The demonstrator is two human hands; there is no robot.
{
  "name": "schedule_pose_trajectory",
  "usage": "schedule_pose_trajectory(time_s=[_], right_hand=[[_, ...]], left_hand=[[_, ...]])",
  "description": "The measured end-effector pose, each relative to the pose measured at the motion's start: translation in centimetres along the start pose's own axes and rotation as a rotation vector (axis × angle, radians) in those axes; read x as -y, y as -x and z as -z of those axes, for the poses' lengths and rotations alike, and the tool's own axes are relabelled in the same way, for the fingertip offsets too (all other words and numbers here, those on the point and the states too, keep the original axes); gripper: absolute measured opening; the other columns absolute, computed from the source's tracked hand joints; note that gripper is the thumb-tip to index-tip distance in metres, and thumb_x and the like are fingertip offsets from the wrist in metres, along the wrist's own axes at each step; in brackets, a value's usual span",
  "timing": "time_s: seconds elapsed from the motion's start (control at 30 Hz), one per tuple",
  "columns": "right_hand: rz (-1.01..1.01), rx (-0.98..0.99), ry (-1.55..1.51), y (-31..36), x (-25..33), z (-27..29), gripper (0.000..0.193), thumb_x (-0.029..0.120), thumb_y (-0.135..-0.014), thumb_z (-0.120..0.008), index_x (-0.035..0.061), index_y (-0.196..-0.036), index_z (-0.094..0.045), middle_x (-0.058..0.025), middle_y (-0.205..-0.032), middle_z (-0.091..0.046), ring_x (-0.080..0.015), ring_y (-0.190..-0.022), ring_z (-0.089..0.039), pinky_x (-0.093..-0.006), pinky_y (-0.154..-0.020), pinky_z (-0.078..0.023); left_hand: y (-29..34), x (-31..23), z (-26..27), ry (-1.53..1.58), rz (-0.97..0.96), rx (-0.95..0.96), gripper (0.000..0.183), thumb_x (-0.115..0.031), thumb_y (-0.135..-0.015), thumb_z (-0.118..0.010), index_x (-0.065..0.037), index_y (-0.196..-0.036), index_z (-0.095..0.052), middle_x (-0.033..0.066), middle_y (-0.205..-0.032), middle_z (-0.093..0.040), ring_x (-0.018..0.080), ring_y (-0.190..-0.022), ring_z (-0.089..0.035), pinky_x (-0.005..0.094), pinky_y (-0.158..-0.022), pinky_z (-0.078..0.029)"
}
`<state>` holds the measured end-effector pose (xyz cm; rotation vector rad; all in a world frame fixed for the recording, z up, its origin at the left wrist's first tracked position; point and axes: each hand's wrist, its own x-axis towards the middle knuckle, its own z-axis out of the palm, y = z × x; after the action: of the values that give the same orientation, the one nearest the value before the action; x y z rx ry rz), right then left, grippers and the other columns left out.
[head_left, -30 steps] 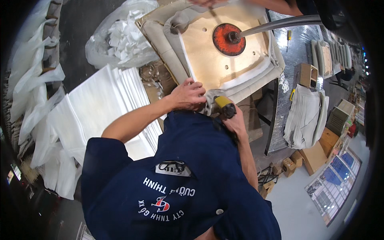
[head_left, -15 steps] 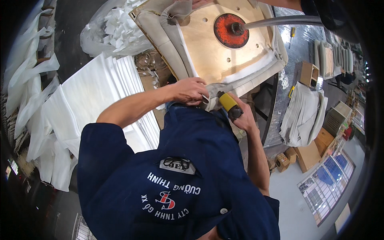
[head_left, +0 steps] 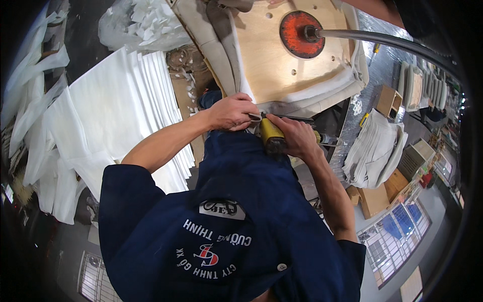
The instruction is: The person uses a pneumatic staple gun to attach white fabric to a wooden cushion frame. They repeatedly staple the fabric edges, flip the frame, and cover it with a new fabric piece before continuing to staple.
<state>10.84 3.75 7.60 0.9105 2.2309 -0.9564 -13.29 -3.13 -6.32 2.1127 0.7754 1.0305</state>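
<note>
My right hand [head_left: 298, 137] is wrapped round a yellow and black staple gun [head_left: 271, 132], its nose close to the near corner of an upholstered seat. The left hand [head_left: 234, 111] pinches the fabric edge [head_left: 255, 118] at that corner, fingers closed, just beside the gun. The seat has a plywood panel [head_left: 264, 65] facing up, with white padding [head_left: 319, 88] and grey-beige fabric [head_left: 297, 106] around its sides. A red round pad [head_left: 302, 34] on a metal rod [head_left: 362, 34] rests on the panel. Where the gun's tip meets the fabric is partly hidden.
White sheets [head_left: 121, 100] are stacked at left, below a plastic bag of white scraps [head_left: 143, 22]. At right, a wrapped table [head_left: 344, 126] carries grey fabric pieces [head_left: 375, 148] and a small wooden box [head_left: 388, 100]. Another person's arm [head_left: 377, 11] shows at the top right.
The staple gun has moved left and turned more upright, closer to my left hand and the corner. My left hand still pinches the fabric. The view has shifted slightly.
</note>
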Motion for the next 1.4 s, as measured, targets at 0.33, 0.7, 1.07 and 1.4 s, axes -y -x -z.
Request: schedule_pose_trajectory(time_s=[0.33, 0.7, 1.07, 1.4], right_hand=[[0.040, -0.078, -0.026, -1.7, 0.4, 1.7, 0.076, 0.023, -0.074, -0.080, 0.0249, -0.144, -0.050, -0.0134, -0.104, -0.070, -0.0414, -0.095, -0.069, -0.0525, -0.081, -0.055], [-0.007, -0.023, -0.022, -3.8, 1.4, 2.7, 0.073, 0.015, -0.073, -0.075, 0.0262, -0.141, -0.053, -0.0160, -0.116, -0.071, -0.0413, -0.106, -0.067, -0.0519, -0.089, -0.055], [0.093, -0.299, -0.456, 2.0, -4.3, 0.6, 0.064, 0.016, -0.076, -0.074, 0.0180, -0.138, -0.060, -0.0230, -0.110, -0.071, -0.0426, -0.105, -0.067, -0.0469, -0.089, -0.055], [-0.124, -0.319, -0.401, 5.4, -3.6, -4.8, 0.069, 0.020, -0.076, -0.073, 0.0211, -0.143, -0.055, -0.0229, -0.108, -0.071, -0.0461, -0.105, -0.064, -0.0521, -0.088, -0.052]], left_hand=[[0.9, 0.1, 0.3, -0.133, -0.049, -0.031, 0.011, -0.010, -0.076, -0.075, -0.006, -0.079, -0.065, 0.0064, -0.114, -0.067, 0.0231, -0.109, -0.065, 0.0429, -0.103, -0.050], [2.6, 0.5, -0.6, -0.156, -0.108, -0.066, 0.030, -0.021, -0.074, -0.075, -0.016, -0.103, -0.068, 0.0092, -0.114, -0.063, 0.0302, -0.108, -0.061, 0.0484, -0.102, -0.048], [-2.5, -3.9, 0.3, -0.402, -0.083, 0.037, 0.020, -0.023, -0.077, -0.079, -0.017, -0.090, -0.065, 0.0067, -0.120, -0.061, 0.0261, -0.114, -0.060, 0.0473, -0.098, -0.046], [-0.9, -2.8, -0.7, -0.284, 0.045, 0.084, 0.018, -0.021, -0.075, -0.079, -0.018, -0.091, -0.071, 0.0023, -0.108, -0.063, 0.0253, -0.103, -0.061, 0.0429, -0.091, -0.045]])
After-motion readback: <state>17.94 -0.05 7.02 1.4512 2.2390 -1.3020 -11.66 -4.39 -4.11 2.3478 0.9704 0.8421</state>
